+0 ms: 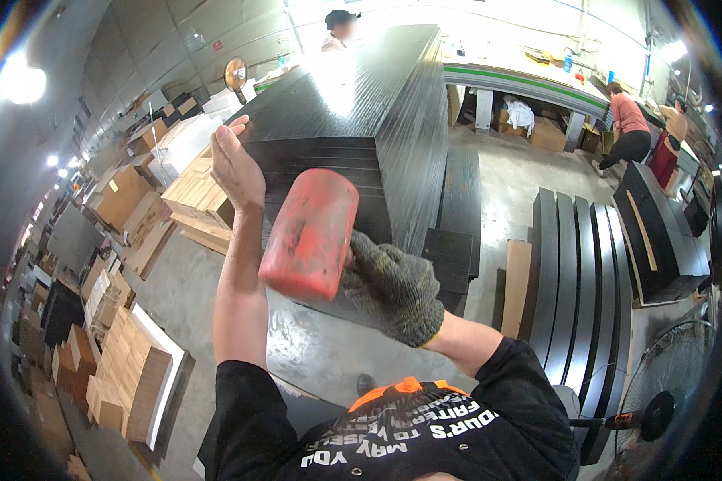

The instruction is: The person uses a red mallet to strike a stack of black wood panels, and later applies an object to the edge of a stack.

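Observation:
A tall stack of black boards (321,112) with a glossy top stands in front of me. My left hand (237,164), bare, is at the near left corner of the stack, its fingers stretched out along the side edge. My right hand (393,289), in a dark grey knit glove, is closed round the handle of a red mallet (311,232). The scuffed mallet head is in front of the near end of the stack and hides part of it. Whether the head touches the boards I cannot tell.
On the right, long black panels (578,280) lie side by side, with a floor fan (658,413) nearby. Light wood boards (132,377) are piled at left. Behind are a long bench (529,80) and a person in a pink top (630,120).

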A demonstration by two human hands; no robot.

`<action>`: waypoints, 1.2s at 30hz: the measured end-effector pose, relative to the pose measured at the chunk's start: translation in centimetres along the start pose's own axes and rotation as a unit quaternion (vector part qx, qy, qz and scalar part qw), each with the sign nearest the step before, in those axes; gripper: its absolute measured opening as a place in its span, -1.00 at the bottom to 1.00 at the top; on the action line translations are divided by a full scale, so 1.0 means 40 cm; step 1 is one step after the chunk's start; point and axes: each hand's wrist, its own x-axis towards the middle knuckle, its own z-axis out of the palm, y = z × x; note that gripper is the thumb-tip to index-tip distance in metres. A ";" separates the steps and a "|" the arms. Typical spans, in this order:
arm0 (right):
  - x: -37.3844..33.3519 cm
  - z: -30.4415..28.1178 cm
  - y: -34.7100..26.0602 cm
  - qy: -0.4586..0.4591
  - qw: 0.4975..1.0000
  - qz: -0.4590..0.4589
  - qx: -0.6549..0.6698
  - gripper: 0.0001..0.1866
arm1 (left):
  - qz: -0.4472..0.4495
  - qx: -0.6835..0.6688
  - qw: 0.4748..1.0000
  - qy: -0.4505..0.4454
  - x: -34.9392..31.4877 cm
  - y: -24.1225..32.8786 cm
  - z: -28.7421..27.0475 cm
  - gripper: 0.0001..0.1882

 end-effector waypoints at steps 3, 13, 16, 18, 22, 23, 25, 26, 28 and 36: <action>-0.010 0.017 0.009 0.020 0.999 -0.011 0.032 -0.47 | 0.014 0.015 1.000 0.005 -0.001 0.017 -0.006 -0.47; -0.038 0.054 0.034 0.000 0.999 0.041 -0.027 -0.44 | 0.027 -0.012 1.000 0.004 0.007 -0.003 0.003 -0.47; -0.058 0.048 0.015 -0.012 0.997 0.047 -0.067 -0.47 | 0.035 -0.042 0.999 0.000 0.009 -0.016 -0.003 -0.51; -0.065 0.051 0.024 0.002 0.998 0.036 -0.052 -0.48 | 0.039 -0.016 0.999 -0.004 0.004 -0.004 -0.002 -0.52; -0.073 0.047 0.028 0.010 0.999 0.027 -0.029 -0.49 | 0.024 -0.045 0.999 -0.011 0.004 -0.013 0.000 -0.48; -0.078 0.043 0.024 0.012 1.000 0.015 -0.021 -0.49 | 0.024 -0.047 0.999 -0.011 0.003 -0.013 0.004 -0.48; -0.077 0.042 0.025 0.009 1.000 0.024 -0.013 -0.49 | 0.024 -0.043 0.999 -0.011 0.001 -0.003 0.000 -0.47; -0.066 0.043 0.032 -0.001 0.999 0.035 -0.011 -0.48 | 0.029 -0.027 0.999 -0.008 0.001 -0.004 -0.004 -0.47; -0.063 0.046 0.037 -0.021 0.998 0.055 -0.011 -0.47 | 0.038 -0.006 0.999 -0.001 0.011 -0.010 0.000 -0.47; -0.165 -0.001 0.042 0.062 0.881 0.186 0.430 -0.49 | 0.028 -0.040 0.999 -0.008 -0.003 -0.002 0.009 -0.49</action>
